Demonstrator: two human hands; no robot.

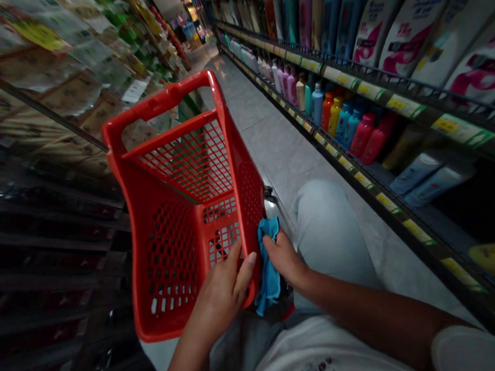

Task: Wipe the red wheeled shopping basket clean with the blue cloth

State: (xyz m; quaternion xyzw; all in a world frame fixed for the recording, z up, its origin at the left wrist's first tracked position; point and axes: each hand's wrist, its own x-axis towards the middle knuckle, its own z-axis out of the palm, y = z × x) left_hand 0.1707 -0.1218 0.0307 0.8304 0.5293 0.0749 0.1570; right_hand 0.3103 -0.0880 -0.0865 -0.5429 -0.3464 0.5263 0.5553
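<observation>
A red plastic shopping cart (145, 189) stands tilted in view, with perforated walls and a handle at its far end. Its basket holds nothing that I can see. My left hand (222, 282) grips the near part of the right rim, fingers over the inside and thumb along the top. In my right hand (283, 258) a blue cloth (270, 277) is bunched, pressed to the outer face of the cart's right wall. Part of the cloth hangs below the fingers, which are partly hidden behind it.
Shelves on the right carry rows of bottles (363, 134) and large white bottles (410, 38). On the left stand blurred racks of packaged goods (38, 80). A tiled floor (260, 118) runs between them. My bent knee (329, 225) is beside the cart.
</observation>
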